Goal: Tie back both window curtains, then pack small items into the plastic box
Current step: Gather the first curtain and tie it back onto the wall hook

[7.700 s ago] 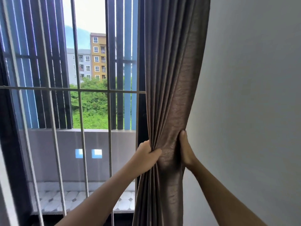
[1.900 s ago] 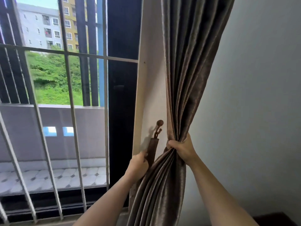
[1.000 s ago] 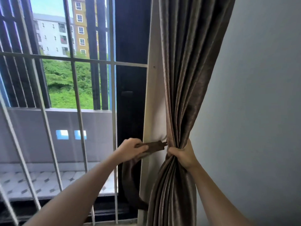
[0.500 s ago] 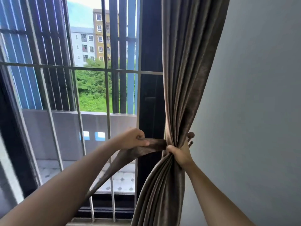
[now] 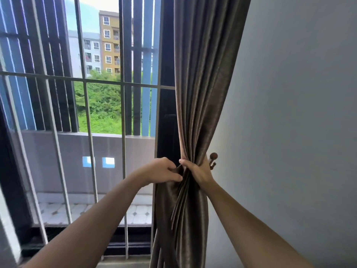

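Observation:
A brown-grey curtain [image 5: 202, 84] hangs gathered at the right side of the window. My right hand [image 5: 195, 171] grips the bunched folds at waist height. My left hand [image 5: 164, 171] is curled against the curtain's left edge, its fingers on the brown tieback strap, which is mostly hidden between hand and cloth. A dark wooden tieback hook [image 5: 213, 159] with a round knob sticks out from the wall just behind my right hand. The plastic box and small items are out of view.
A metal window grille [image 5: 87, 132] with vertical bars fills the left. A plain grey wall [image 5: 289, 122] stands to the right of the curtain. Beyond the bars lie a balcony parapet and tiled floor.
My left hand has drawn the tieback strap rightward from open air up against the curtain front, meeting my right hand. My right hand keeps its grip on the gathered folds.

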A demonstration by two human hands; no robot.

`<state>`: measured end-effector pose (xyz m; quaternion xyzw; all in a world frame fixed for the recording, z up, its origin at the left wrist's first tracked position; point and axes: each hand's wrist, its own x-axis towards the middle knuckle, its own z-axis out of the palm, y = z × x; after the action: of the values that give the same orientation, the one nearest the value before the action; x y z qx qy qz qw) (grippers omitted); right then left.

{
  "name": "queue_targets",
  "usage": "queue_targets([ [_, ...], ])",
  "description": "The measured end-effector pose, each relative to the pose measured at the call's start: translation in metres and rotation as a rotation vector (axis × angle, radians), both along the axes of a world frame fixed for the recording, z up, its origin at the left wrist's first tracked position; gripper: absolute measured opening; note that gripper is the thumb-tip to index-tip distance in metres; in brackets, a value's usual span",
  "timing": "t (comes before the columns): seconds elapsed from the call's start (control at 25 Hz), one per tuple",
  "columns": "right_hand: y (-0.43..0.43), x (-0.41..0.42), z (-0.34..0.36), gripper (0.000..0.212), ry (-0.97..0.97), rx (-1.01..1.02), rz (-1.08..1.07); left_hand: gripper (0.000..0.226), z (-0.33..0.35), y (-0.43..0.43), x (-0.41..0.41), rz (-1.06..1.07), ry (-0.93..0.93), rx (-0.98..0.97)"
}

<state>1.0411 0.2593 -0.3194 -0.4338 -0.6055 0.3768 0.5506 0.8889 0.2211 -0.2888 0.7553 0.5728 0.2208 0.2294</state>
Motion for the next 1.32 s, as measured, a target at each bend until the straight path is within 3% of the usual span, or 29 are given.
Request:
queue_targets([
  [0.16, -0.002, -0.007, 0.03, 0.07, 0.007, 0.01, -0.01, 0.034, -0.01, -0.012, 0.016, 0.077, -0.18, 0.043],
  [0.28, -0.002, -0.007, 0.046, 0.063, -0.058, -0.039, 0.008, 0.026, -0.019, -0.022, 0.032, 0.164, -0.427, 0.03],
  [0.4, -0.001, -0.003, 0.06, 0.061, -0.075, -0.177, 0.067, 0.02, -0.024, -0.025, 0.05, 0.136, -0.762, -0.116],
  [0.48, -0.002, 0.0, 0.071, 0.062, -0.036, -0.243, 0.104, 0.015, -0.025, -0.023, 0.06, 0.088, -0.889, -0.188],
  [0.68, 0.0, 0.002, 0.086, 0.06, -0.031, -0.243, 0.129, 0.005, -0.043, -0.011, 0.072, 0.231, -0.417, 0.264],
  [0.8, 0.004, 0.003, 0.084, 0.062, -0.003, -0.257, 0.144, 0.029, -0.06, -0.011, 0.084, 0.411, -0.334, 0.364],
  [0.92, 0.008, 0.002, 0.081, 0.065, 0.002, -0.262, 0.151, 0.046, -0.061, -0.005, 0.096, 0.597, -0.4, 0.36],
  [1.12, 0.01, 0.001, 0.098, 0.057, 0.007, -0.234, 0.169, 0.087, -0.058, 0.019, 0.098, 0.609, -0.65, 0.324],
  [1.32, 0.013, -0.005, 0.105, 0.064, -0.09, -0.197, 0.166, 0.083, -0.051, 0.027, 0.109, 0.726, -0.635, 0.346],
])
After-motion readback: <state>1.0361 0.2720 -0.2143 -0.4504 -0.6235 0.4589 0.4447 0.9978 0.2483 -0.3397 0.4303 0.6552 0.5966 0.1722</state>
